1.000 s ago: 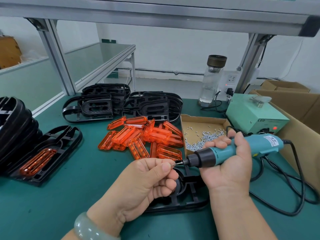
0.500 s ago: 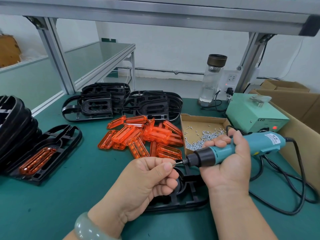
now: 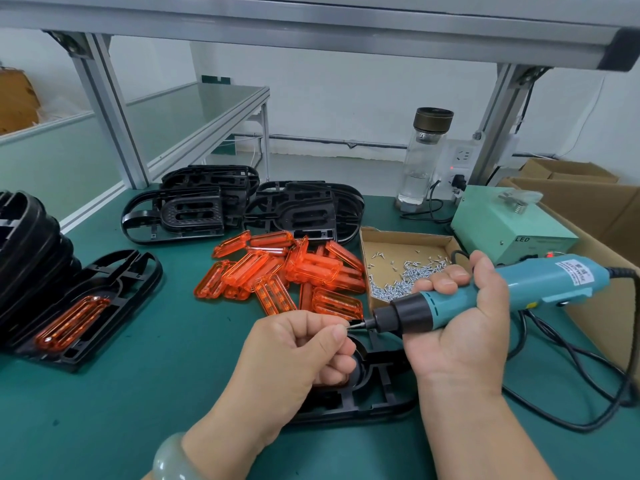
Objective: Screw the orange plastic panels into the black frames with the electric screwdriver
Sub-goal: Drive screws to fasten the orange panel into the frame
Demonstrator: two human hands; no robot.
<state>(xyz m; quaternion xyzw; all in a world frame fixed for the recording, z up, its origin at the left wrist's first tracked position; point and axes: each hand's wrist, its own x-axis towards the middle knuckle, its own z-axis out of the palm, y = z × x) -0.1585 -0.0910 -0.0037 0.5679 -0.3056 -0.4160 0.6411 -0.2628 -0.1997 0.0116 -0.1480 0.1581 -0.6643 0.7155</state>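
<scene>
My right hand [image 3: 460,334] grips the teal electric screwdriver [image 3: 491,294], held level with its bit pointing left. My left hand [image 3: 298,355] has its fingers curled and pinches something small, apparently a screw, against the bit tip [image 3: 353,326]. Below both hands lies a black frame [image 3: 367,393], mostly hidden by them. A pile of orange plastic panels [image 3: 291,271] sits just beyond. A cardboard tray of screws [image 3: 405,268] stands to the right of the pile. At the left, another black frame with an orange panel [image 3: 72,323] fitted in it lies flat.
Stacks of black frames [image 3: 242,209] line the back, and more stand at the far left [image 3: 27,251]. A green power box [image 3: 509,230], a glass bottle [image 3: 424,161] and cardboard boxes [image 3: 588,209] fill the right. The screwdriver's black cable [image 3: 571,386] loops over the green mat.
Both hands and the screwdriver stay nearly still; the screwdriver and right hand have crept slightly upward.
</scene>
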